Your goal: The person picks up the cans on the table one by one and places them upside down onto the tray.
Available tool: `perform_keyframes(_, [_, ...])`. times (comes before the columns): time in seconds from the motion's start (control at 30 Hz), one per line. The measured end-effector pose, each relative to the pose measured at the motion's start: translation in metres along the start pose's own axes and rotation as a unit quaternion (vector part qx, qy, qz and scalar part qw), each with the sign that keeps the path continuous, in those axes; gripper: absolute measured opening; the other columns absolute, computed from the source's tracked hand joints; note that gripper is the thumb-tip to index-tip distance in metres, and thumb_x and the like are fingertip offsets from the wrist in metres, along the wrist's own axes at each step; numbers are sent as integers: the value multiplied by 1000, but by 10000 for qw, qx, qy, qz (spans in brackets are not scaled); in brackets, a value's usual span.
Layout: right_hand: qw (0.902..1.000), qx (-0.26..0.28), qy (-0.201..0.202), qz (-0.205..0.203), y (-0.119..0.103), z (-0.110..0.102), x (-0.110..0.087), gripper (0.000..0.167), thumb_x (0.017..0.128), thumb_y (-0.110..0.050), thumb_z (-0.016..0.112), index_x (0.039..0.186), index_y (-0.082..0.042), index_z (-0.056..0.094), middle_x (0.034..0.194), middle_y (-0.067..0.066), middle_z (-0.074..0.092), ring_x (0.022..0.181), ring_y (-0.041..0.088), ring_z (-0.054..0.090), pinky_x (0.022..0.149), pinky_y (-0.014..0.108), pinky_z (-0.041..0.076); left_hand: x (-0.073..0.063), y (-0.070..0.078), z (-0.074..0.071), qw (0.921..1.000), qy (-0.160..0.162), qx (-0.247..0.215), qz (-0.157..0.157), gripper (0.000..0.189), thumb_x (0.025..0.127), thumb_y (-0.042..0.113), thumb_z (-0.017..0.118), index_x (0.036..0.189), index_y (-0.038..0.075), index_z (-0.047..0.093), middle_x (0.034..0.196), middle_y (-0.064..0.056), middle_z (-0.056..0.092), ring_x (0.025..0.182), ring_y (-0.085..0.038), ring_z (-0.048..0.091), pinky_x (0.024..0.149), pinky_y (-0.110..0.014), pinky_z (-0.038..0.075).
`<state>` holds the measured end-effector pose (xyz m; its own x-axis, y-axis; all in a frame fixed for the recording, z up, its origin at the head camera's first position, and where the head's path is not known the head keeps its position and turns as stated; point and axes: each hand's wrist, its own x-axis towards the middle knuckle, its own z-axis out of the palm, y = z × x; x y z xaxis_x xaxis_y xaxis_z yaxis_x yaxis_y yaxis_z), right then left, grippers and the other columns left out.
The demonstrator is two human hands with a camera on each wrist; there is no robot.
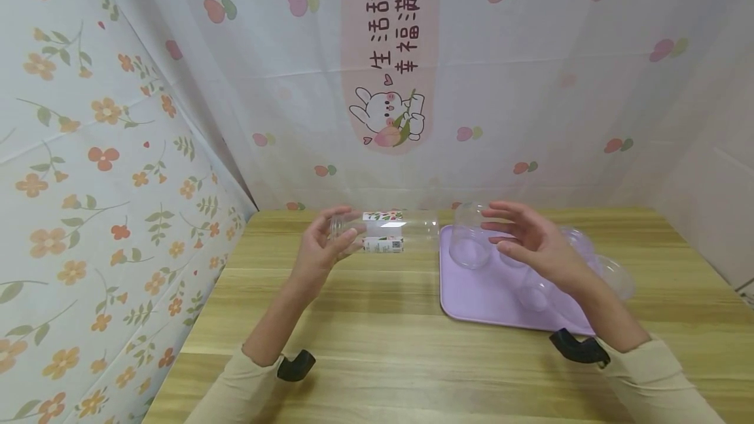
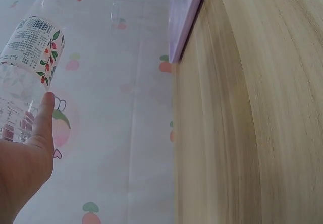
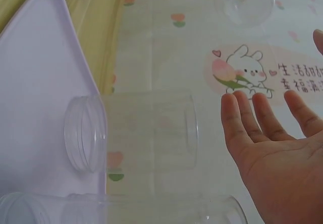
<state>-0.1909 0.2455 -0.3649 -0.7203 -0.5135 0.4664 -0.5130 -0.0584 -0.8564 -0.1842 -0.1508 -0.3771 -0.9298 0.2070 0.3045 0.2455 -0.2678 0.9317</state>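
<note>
My left hand [image 1: 324,244] grips a clear plastic jar [image 1: 421,231] by its ridged end, thumb on the near side. Held sideways above the table, the jar carries a white label [image 2: 30,45] with red flowers, green leaves and a barcode. Its flat base points right, toward my right hand [image 1: 538,244]. That hand is raised over the tray with fingers spread apart and nothing in the palm [image 3: 287,168]. Just left of its fingertips, in the head view, another clear jar [image 3: 146,130] stands upright on the lilac tray [image 1: 471,303].
Several more clear containers [image 1: 615,277] stand on the right part of the tray, partly behind my right forearm. The tray lies on a wood-grain table [image 1: 377,352]. A printed curtain [image 1: 265,84] hangs along the table's back edge, and a flowered one [image 1: 106,214] on the left.
</note>
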Motion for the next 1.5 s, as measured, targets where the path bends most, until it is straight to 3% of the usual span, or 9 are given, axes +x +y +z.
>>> perform_keyframes(0.2, [9999, -52, -11, 126, 1, 3, 2, 60, 95, 18, 57, 150, 9, 34, 146, 30, 43, 132, 34, 51, 102, 35, 49, 1, -4, 2, 10000, -35, -1, 50, 46, 99, 8, 63, 140, -1, 47, 144, -27, 45, 123, -37, 59, 95, -46, 54])
perform_keyframes(0.37, [9999, -49, -64, 63, 2, 7, 4, 60, 94, 18, 57, 149, 11, 33, 146, 31, 43, 131, 37, 52, 101, 38, 49, 2, -5, 5, 9999, -95, -30, 62, 47, 98, 9, 65, 140, 0, 46, 144, -24, 47, 123, -39, 58, 95, -47, 53])
perform_keyframes(0.53, [9999, 33, -98, -28, 4, 11, 6, 62, 93, 19, 58, 150, 7, 36, 145, 24, 46, 130, 39, 52, 101, 40, 50, 3, -6, 9, 9998, -150, -129, 77, 46, 98, 8, 64, 140, -1, 46, 144, -25, 47, 126, -46, 54, 95, -47, 53])
perform_keyframes(0.83, [9999, 18, -111, 35, 8, 15, 9, 64, 92, 19, 59, 150, 6, 36, 146, 22, 47, 130, 40, 51, 101, 44, 49, 3, -9, 16, 9997, -153, -179, 48, 45, 98, 8, 63, 139, -1, 47, 140, -22, 51, 123, -40, 58, 95, -47, 53])
perform_keyframes(0.97, [9998, 104, -133, 119, 9, 18, 10, 64, 92, 17, 61, 150, 10, 32, 146, 22, 46, 131, 37, 51, 101, 42, 49, 4, -10, 19, 9996, -197, -199, 37, 45, 98, 7, 63, 139, -2, 46, 140, -24, 50, 125, -46, 55, 94, -48, 54])
perform_keyframes(1.1, [9993, 233, -142, 242, 9, 20, 11, 66, 92, 17, 61, 151, 7, 33, 146, 26, 43, 132, 42, 48, 102, 42, 48, 5, -10, 22, 9994, -271, -220, 54, 48, 98, 7, 63, 140, -5, 43, 140, -24, 50, 126, -51, 51, 94, -49, 54])
perform_keyframes(1.23, [9991, 324, -145, 243, 10, 22, 12, 66, 92, 17, 61, 151, 3, 36, 146, 31, 40, 132, 37, 50, 103, 45, 47, 6, -12, 25, 9991, -319, -265, 66, 49, 98, 6, 63, 140, -7, 42, 141, -25, 49, 126, -50, 52, 94, -50, 54])
perform_keyframes(1.5, [9994, 245, -75, 246, 11, 26, 14, 67, 91, 18, 62, 151, 1, 38, 147, 27, 41, 129, 28, 53, 102, 42, 49, 9, -17, 31, 9988, -354, -324, 66, 45, 98, 7, 64, 139, -2, 47, 139, -25, 50, 124, -46, 55, 93, -49, 54])
